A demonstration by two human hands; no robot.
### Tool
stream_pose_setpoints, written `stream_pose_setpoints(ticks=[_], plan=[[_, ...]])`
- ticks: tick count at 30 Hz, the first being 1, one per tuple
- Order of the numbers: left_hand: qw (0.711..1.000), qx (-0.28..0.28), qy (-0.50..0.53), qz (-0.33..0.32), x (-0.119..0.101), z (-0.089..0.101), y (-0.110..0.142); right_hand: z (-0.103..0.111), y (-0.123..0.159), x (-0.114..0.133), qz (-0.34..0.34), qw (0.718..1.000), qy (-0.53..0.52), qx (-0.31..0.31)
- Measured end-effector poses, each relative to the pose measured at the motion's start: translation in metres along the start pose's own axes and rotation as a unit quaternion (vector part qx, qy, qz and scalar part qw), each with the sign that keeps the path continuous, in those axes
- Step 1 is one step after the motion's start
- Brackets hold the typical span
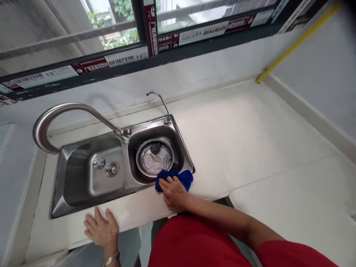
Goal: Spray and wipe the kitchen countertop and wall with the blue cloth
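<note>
My right hand presses down on a blue cloth at the front right corner of the steel sink. Its fingers lie over the cloth on the sink's rim. My left hand rests flat and open on the front edge of the white counter, just below the left basin, holding nothing. A bracelet sits on that wrist. In the small right basin stands a round metal strainer bowl with a silvery scrubbing cloth and a dark scourer inside.
A large curved tap arches over the left basin, and a thin second tap stands behind the right one. A window runs along the back wall. A yellow pipe comes down at the far right corner.
</note>
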State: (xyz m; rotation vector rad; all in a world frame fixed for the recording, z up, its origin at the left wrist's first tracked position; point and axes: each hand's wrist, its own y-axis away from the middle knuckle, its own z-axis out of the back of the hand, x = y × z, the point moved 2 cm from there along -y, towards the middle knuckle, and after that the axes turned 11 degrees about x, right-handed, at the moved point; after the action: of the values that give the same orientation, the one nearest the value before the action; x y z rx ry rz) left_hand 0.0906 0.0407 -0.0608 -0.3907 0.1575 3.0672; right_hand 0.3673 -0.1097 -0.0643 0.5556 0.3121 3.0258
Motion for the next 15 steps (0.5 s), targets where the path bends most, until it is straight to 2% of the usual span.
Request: stream_pose_setpoints(ticks=[4,6,8,11,15], plan=[[1.000,0.018,-0.006,0.023,0.000,0.000,-0.005,0.002,-0.044,0.032,0.082,0.996,0.015,0.026],[1.000,0.011,-0.006,0.029,0.002,-0.001,-0.007,-0.003,-0.054,0.048,0.132,0.991,0.025,0.014],[0.999,0.013,-0.005,0.034,0.002,-0.002,-0.008,-0.007,-0.057,0.056,0.147,0.989,0.018,0.003],[0.999,0.025,-0.002,0.034,0.000,-0.001,-0.007,-0.008,-0.048,0.050,0.132,0.991,-0.008,-0.012],[0.999,0.013,0.004,0.031,-0.001,0.001,-0.007,-0.005,-0.022,0.020,0.114,0.993,-0.022,-0.025]])
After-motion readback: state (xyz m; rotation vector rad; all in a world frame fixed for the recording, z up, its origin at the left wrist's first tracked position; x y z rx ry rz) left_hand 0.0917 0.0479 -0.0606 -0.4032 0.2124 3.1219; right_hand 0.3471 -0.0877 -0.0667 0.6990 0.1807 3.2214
